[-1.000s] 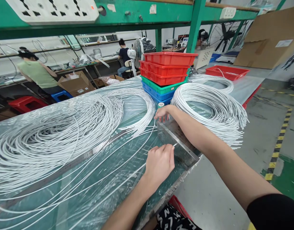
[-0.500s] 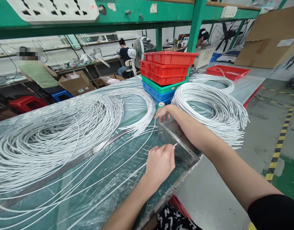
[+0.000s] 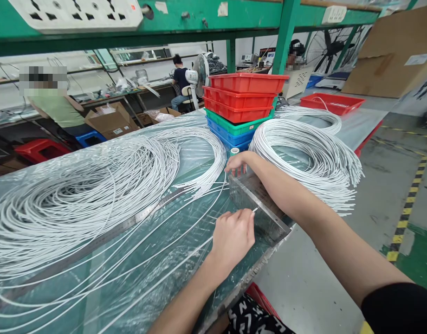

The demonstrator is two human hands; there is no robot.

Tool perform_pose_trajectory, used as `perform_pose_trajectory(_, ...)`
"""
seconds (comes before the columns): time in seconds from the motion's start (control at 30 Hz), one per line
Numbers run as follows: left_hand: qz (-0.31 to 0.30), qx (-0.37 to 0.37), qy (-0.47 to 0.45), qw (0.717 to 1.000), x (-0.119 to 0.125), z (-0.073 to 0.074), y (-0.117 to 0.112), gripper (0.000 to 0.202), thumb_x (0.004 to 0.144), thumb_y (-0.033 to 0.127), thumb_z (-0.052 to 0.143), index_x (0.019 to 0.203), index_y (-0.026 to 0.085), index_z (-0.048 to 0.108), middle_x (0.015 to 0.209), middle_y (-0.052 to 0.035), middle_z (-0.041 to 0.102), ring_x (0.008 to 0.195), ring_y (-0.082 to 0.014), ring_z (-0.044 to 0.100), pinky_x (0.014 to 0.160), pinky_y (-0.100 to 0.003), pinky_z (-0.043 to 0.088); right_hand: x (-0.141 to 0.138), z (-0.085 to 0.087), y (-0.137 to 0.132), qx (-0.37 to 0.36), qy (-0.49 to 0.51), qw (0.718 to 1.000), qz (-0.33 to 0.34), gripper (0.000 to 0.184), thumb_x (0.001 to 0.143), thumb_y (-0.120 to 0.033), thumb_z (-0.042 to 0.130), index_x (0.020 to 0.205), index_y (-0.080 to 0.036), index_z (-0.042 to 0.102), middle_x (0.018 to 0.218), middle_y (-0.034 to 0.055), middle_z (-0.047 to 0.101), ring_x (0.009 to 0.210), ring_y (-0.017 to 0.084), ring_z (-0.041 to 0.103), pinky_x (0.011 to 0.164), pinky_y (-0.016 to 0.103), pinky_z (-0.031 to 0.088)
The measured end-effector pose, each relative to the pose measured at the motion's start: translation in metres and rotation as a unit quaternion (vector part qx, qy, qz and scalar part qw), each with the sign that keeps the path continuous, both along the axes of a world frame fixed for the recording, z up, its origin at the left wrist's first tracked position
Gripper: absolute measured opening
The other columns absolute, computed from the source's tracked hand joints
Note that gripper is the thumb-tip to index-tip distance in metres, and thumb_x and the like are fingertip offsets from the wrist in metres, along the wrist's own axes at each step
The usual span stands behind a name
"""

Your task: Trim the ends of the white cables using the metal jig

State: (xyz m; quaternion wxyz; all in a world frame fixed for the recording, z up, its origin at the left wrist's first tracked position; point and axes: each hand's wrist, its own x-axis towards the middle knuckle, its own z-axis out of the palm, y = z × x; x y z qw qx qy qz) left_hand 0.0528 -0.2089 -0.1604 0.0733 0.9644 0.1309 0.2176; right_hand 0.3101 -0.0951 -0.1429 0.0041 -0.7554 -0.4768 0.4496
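Observation:
My left hand is closed around a white cable, with the cable's short tip sticking out past the fingers. The tip lies against or just before the near wall of a low metal box at the table edge. My right hand is at the box's far end, fingers bent downward and apart. Another thin white cable runs up beside its thumb; whether they touch, I cannot tell. Several loose cables curve across the table on the left, over a long steel ruler.
A large coil of white cables and a smaller bundle lie left. Another coil lies right, beyond my right forearm. Stacked red, green and blue trays stand behind a small roll. A green shelf beam crosses overhead.
Both hands and the cable hold the same position. Only the camera view has shifted very slightly.

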Motion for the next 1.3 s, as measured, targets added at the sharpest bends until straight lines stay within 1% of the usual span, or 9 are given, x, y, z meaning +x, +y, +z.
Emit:
perform_pose_trajectory(0.07, -0.002, -0.003, 0.005, 1.000, -0.0003, -0.0003, 0.0001, 0.029, 0.098, 0.020, 0.035, 0.076, 0.020, 0.054, 0.063, 0.0012, 0.061, 0.053, -0.0136, 0.055, 0.055, -0.029, 0.031, 0.0001, -0.0002, 0.0000, 0.000, 0.000, 1.000, 0.002, 0.058, 0.084, -0.057, 0.064, 0.123, -0.015, 0.055, 0.101, 0.0086, 0.067, 0.074, 0.019, 0.067, 0.067, 0.031, 0.055)
perform_pose_trajectory(0.2, 0.000, -0.009, 0.018, 1.000, -0.0009, -0.0011, 0.0021, 0.030, 0.098, 0.021, 0.034, 0.076, 0.020, 0.054, 0.064, 0.0004, 0.062, 0.055, -0.0140, 0.056, 0.056, -0.029, 0.031, -0.0005, -0.0009, 0.0001, 0.003, -0.007, 1.000, 0.008, 0.064, 0.081, -0.062, 0.065, 0.123, -0.014, 0.055, 0.098, 0.0093, 0.068, 0.074, 0.020, 0.067, 0.066, 0.031, 0.055)
perform_pose_trajectory(0.3, 0.006, -0.010, 0.015, 1.000, -0.0008, -0.0013, 0.0036, 0.030, 0.099, 0.021, 0.034, 0.076, 0.020, 0.054, 0.063, 0.0007, 0.062, 0.055, -0.0140, 0.056, 0.056, -0.029, 0.031, -0.0010, -0.0012, 0.0001, 0.006, -0.008, 1.000, 0.007, 0.065, 0.080, -0.062, 0.066, 0.123, -0.014, 0.054, 0.097, 0.0089, 0.068, 0.074, 0.020, 0.068, 0.065, 0.032, 0.055)
perform_pose_trajectory(0.63, 0.009, 0.003, -0.001, 1.000, -0.0009, -0.0019, 0.0045, 0.030, 0.098, 0.021, 0.034, 0.075, 0.020, 0.054, 0.062, 0.0018, 0.060, 0.054, -0.0140, 0.056, 0.057, -0.030, 0.031, -0.0018, 0.0000, -0.0003, 0.001, -0.009, 1.000, -0.002, 0.051, 0.087, -0.050, 0.064, 0.123, -0.015, 0.055, 0.102, 0.0087, 0.068, 0.070, 0.018, 0.066, 0.066, 0.031, 0.055)
perform_pose_trajectory(0.87, 0.011, 0.007, -0.012, 1.000, -0.0030, -0.0015, 0.0044, 0.029, 0.098, 0.020, 0.036, 0.077, 0.020, 0.055, 0.062, 0.0022, 0.060, 0.054, -0.0140, 0.056, 0.057, -0.030, 0.032, -0.0028, 0.0006, -0.0014, 0.002, -0.011, 1.000, 0.006, 0.058, 0.083, -0.055, 0.066, 0.125, -0.016, 0.054, 0.103, 0.0092, 0.068, 0.071, 0.018, 0.066, 0.064, 0.029, 0.055)
perform_pose_trajectory(1.03, -0.001, 0.008, -0.008, 1.000, -0.0013, -0.0060, 0.0016, 0.028, 0.097, 0.019, 0.036, 0.077, 0.019, 0.055, 0.064, 0.0026, 0.061, 0.055, -0.0138, 0.056, 0.057, -0.030, 0.034, -0.0011, -0.0009, -0.0003, 0.000, -0.012, 1.000, 0.006, 0.056, 0.085, -0.052, 0.064, 0.127, -0.017, 0.052, 0.102, 0.0078, 0.068, 0.070, 0.017, 0.066, 0.064, 0.028, 0.055)
perform_pose_trajectory(1.17, -0.005, 0.012, -0.009, 1.000, -0.0006, -0.0068, 0.0002, 0.028, 0.097, 0.018, 0.037, 0.075, 0.019, 0.053, 0.063, 0.0026, 0.060, 0.053, -0.0132, 0.055, 0.057, -0.029, 0.033, 0.0000, -0.0023, 0.0004, -0.002, -0.009, 1.000, 0.003, 0.050, 0.088, -0.049, 0.062, 0.126, -0.018, 0.053, 0.102, 0.0069, 0.067, 0.068, 0.016, 0.067, 0.063, 0.029, 0.055)
perform_pose_trajectory(1.3, -0.006, 0.007, -0.010, 1.000, -0.0006, -0.0064, 0.0000, 0.027, 0.097, 0.018, 0.037, 0.075, 0.019, 0.053, 0.062, 0.0025, 0.060, 0.053, -0.0128, 0.054, 0.056, -0.029, 0.032, 0.0006, -0.0029, 0.0014, 0.000, -0.008, 1.000, 0.003, 0.056, 0.086, -0.053, 0.064, 0.127, -0.017, 0.053, 0.100, 0.0072, 0.068, 0.069, 0.017, 0.067, 0.062, 0.028, 0.055)
